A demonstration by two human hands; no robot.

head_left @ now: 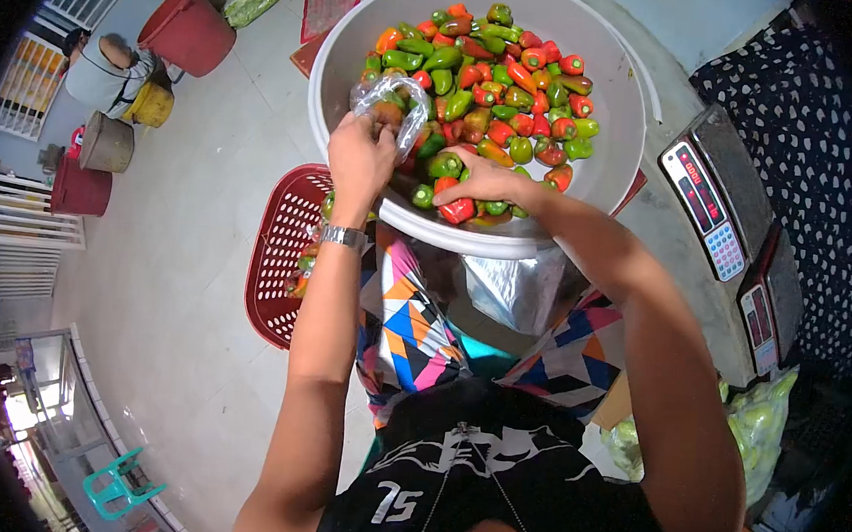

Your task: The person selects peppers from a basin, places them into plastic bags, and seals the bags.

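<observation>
A large white tub (612,170) holds red, green and orange peppers (480,94). At its left side my left hand (363,155) has its fingers closed on the rim of a clear plastic bag (415,119), with peppers showing through the plastic. My right hand (485,182) is at the near side of the tub, its fingers curled round a red pepper (457,207) and touching a green one (445,166). The bag's lower part is partly hidden by my left hand.
A red basket (269,256) with bagged peppers stands left of the tub. Two digital scales (703,200) are at the right, near bagged green produce (763,423). A person (106,76) is beside buckets at the upper left. A teal stool (120,484) stands lower left.
</observation>
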